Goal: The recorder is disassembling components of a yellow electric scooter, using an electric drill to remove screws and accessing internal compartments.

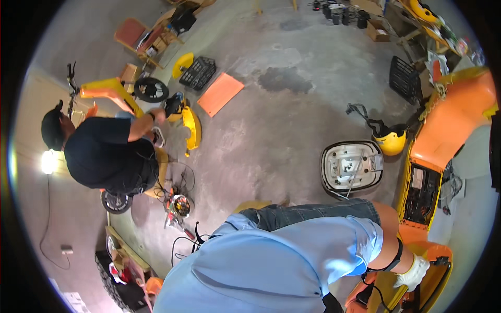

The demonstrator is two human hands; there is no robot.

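My right hand (413,272), in a white glove, is at the lower right. Its fingers curl over the edge of a yellow panel (385,288) on an orange-and-yellow vehicle body, and dark cables run beside them. A black band circles that forearm. My left hand is out of view, with my light blue shirt filling the lower middle. Just above the glove is the body's open bay (420,194), with dark parts inside. An upturned seat-like pan (352,167) with a metal rod across it lies on the floor by my leg.
A yellow helmet (391,141) and black crate (405,79) stand along the right side. At left, another person (112,151) in black works beside a yellow bike frame (109,91). An orange board (220,94) and another black crate (198,73) lie farther off. Cables trail near my left side.
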